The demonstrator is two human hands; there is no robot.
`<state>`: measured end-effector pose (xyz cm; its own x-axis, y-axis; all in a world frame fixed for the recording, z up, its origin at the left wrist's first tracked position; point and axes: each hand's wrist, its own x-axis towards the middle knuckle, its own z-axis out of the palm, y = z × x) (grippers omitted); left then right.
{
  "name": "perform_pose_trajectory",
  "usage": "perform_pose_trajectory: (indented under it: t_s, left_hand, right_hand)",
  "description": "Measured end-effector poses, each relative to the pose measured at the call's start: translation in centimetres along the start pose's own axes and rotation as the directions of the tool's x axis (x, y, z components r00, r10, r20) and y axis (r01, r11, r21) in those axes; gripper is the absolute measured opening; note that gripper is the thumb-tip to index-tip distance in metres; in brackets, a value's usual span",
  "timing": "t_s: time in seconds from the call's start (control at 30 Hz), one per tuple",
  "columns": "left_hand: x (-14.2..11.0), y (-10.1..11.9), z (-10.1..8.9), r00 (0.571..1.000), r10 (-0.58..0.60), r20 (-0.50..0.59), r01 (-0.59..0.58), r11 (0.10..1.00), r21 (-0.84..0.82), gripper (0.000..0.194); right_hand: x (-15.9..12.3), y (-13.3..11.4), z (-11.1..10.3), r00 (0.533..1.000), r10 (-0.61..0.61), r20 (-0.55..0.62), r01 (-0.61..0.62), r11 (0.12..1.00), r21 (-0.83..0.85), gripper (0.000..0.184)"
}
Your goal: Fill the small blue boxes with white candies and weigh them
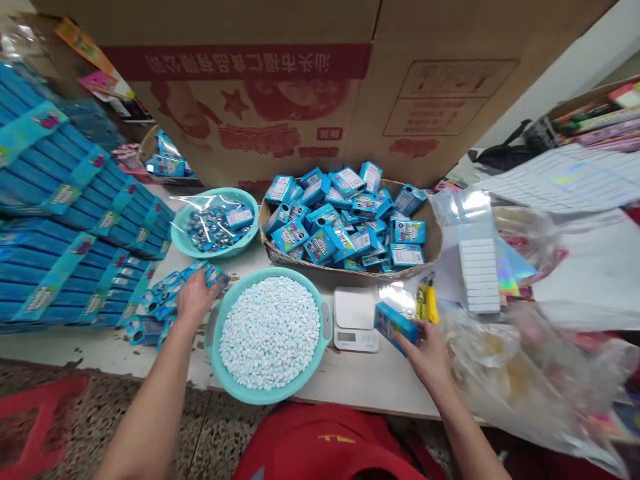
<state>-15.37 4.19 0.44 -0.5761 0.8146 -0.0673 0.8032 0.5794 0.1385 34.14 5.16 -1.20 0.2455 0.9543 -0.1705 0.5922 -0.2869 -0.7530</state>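
Observation:
On the left, my left hand (197, 297) is closed at the end of a small blue candy box (216, 275), beside a pile of similar boxes (167, 290); its fingertips are partly hidden. My right hand (427, 350) grips another blue printed candy box (395, 325) just right of a white digital scale (356, 320). Between my hands stands a turquoise basin (215, 357) filled with pale blue and white candies (270, 333). Behind the scale, a cut-down cardboard box (435, 233) is heaped with blue candy boxes (350, 213).
A smaller turquoise bowl (180, 243) holds shiny wrapped pieces. Stacked blue display cartons (75, 273) line the left side, and a large cardboard carton (320, 133) blocks the back. At right are plastic bags (485, 360), a yellow tool (427, 302) and a white label strip (479, 273).

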Motion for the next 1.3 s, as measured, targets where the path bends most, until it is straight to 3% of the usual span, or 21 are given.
perform_pose_trajectory:
  t_s: [0.07,0.17,0.27,0.4,0.47,0.53,0.63,0.7,0.8,0.9,1.0,1.13,1.23,1.3]
  left_hand:
    - [0.4,-1.4,1.9,0.998,-0.024,0.058,0.022,0.999,0.033,0.046]
    - [0.0,-2.7,3.5,0.998,-0.068,0.007,0.068,0.996,0.051,0.046]
    - [-1.1,-3.1,3.6,0.993,-0.058,-0.104,0.063,0.997,0.038,0.049]
    - [-3.5,-2.4,3.3,0.976,0.053,-0.211,-0.056,0.998,-0.008,0.048]
    - [-5.3,-1.6,3.3,0.955,0.122,-0.270,-0.136,0.990,-0.034,0.046]
    - [-7.2,-0.7,3.7,0.928,0.176,-0.329,-0.208,0.976,-0.063,0.043]
    - [-9.8,1.0,4.3,0.893,0.225,-0.390,-0.290,0.950,-0.115,0.037]
    - [-10.8,2.1,4.7,0.880,0.271,-0.389,-0.349,0.926,-0.143,0.032]
    - [-11.3,3.6,5.1,0.878,0.326,-0.351,-0.403,0.899,-0.174,0.025]
    - [-10.8,4.8,5.4,0.886,0.342,-0.313,-0.414,0.888,-0.200,0.024]
    - [-10.4,6.1,5.5,0.879,0.388,-0.277,-0.450,0.867,-0.215,0.024]
    - [-10.4,7.7,5.4,0.860,0.440,-0.259,-0.498,0.833,-0.241,0.025]
    - [-10.6,8.6,5.4,0.857,0.447,-0.257,-0.507,0.822,-0.260,0.024]
    - [-10.6,8.7,5.3,0.858,0.448,-0.250,-0.506,0.819,-0.271,0.024]
  right_hand:
    - [1.7,-2.0,1.3,0.981,-0.186,0.060,0.192,0.971,-0.141,0.046]
    - [3.6,-4.3,3.5,0.889,-0.401,0.222,0.457,0.815,-0.357,0.031]
    - [4.8,-5.4,5.6,0.812,-0.459,0.361,0.582,0.683,-0.441,0.025]
    - [5.4,-5.6,6.8,0.783,-0.469,0.408,0.617,0.666,-0.419,0.033]
    - [5.1,-5.3,6.3,0.786,-0.499,0.366,0.616,0.689,-0.383,0.045]
    - [4.2,-4.5,5.2,0.803,-0.542,0.247,0.596,0.743,-0.306,0.056]
    - [1.7,-2.3,2.8,0.864,-0.501,0.045,0.501,0.849,-0.168,0.055]
    - [-0.5,-0.4,1.6,0.927,-0.375,-0.022,0.371,0.924,-0.092,0.050]
    - [-3.5,2.7,0.9,0.993,-0.117,-0.027,0.118,0.993,0.030,0.051]
    - [-5.5,4.9,1.0,0.996,0.081,0.024,-0.083,0.986,0.146,0.050]
    - [-6.1,5.5,1.3,0.984,0.169,0.060,-0.178,0.961,0.211,0.046]
    - [-4.8,4.6,1.3,0.992,0.113,0.048,-0.120,0.972,0.202,0.045]
    - [-3.0,2.9,1.1,0.997,-0.073,0.015,0.071,0.992,0.102,0.042]
    - [-1.6,1.3,0.8,0.968,-0.253,0.000,0.253,0.967,-0.017,0.038]
